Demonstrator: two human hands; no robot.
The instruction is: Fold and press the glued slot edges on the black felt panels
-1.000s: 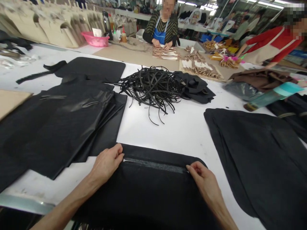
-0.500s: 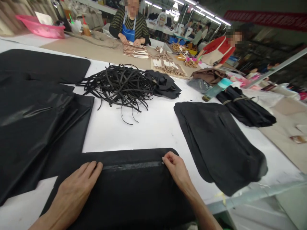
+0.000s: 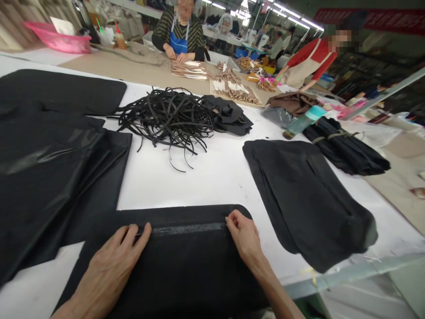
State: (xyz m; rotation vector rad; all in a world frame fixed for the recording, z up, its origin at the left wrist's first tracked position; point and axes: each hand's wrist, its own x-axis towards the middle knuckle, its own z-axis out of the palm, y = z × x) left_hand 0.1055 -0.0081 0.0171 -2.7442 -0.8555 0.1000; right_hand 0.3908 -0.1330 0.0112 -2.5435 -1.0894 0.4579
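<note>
Left hand [image 3: 111, 261] slid right, open flat on matte panel [image 3: 189, 270]; right hand [image 3: 244, 239] pinches glossy strip [image 3: 187, 229].

Black fabric panel [image 3: 186, 261] with grey tape strip [image 3: 187, 229]; white table [image 3: 212, 177]; pink basin [image 3: 58, 42].

Both hands [image 3: 179, 252] on black fabric panel [image 3: 186, 270]

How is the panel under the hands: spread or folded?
Spread flat on the table. The panel lies smooth; its grey strip lies bare between left hand and right hand.
</note>
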